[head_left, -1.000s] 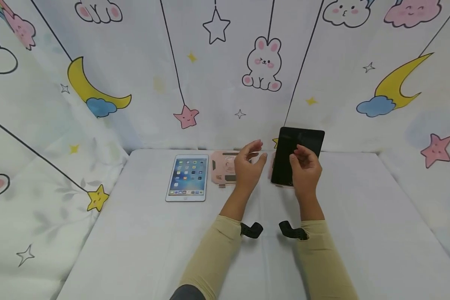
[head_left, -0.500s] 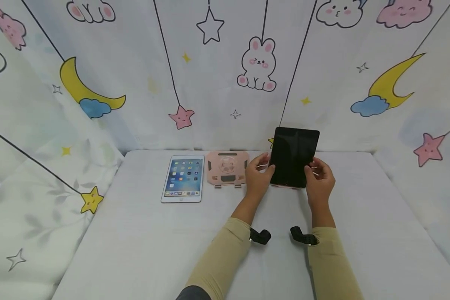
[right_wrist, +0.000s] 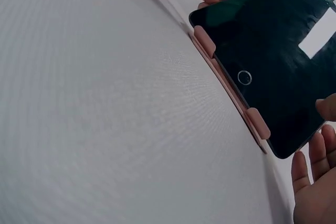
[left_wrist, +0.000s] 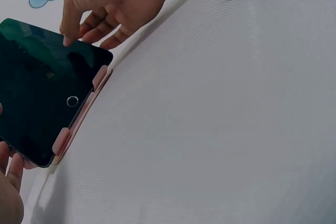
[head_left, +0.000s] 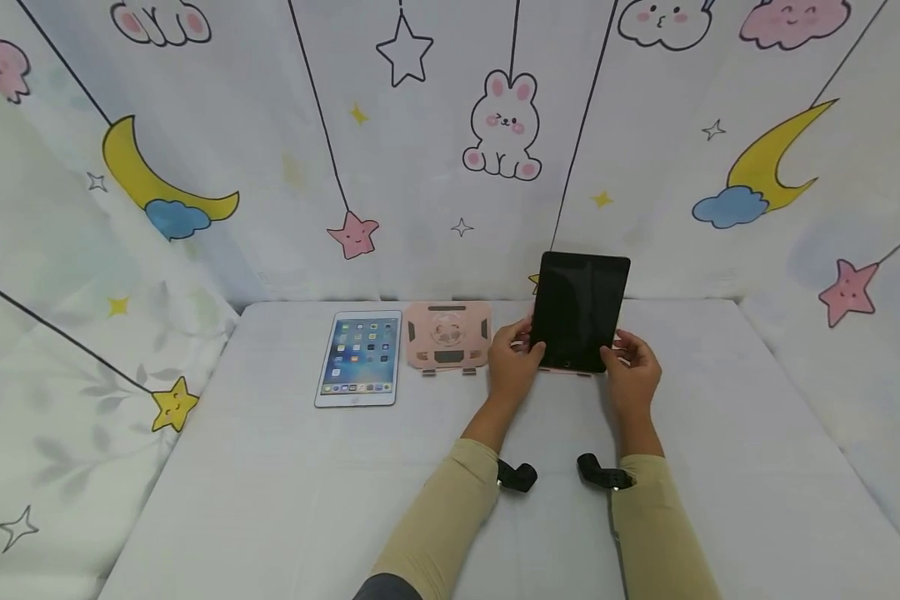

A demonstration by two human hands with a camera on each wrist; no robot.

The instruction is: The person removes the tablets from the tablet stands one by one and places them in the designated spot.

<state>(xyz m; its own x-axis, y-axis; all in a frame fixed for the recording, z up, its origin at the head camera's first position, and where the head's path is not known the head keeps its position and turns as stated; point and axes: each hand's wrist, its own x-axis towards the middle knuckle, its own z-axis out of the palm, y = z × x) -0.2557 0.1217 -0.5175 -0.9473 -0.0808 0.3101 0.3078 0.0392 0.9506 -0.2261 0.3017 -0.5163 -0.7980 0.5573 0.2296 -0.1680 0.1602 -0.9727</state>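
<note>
A black tablet [head_left: 580, 308] leans back, its lower edge resting behind the two lips of a pink tablet stand [right_wrist: 258, 124]. My left hand [head_left: 512, 362] holds the tablet's left side, with the thumb over the front edge. At the right side, my right hand [head_left: 636, 375] grips the other edge, thumb on the glass and fingers beside or behind it. The screen is dark, and the round home button sits at the bottom, between the stand's lips. Most of the stand is hidden behind the tablet.
Left of the hands, a second pink stand [head_left: 447, 336] lies flat on the white table [head_left: 270, 492]. Beside it is a white tablet [head_left: 358, 358] with its screen lit. A patterned cloth backdrop [head_left: 420, 167] rises behind the table's far edge.
Both hands were apart, the right one in front of the screen. They have since moved to the tablet's two side edges and now hold it. The head view has shifted slightly right.
</note>
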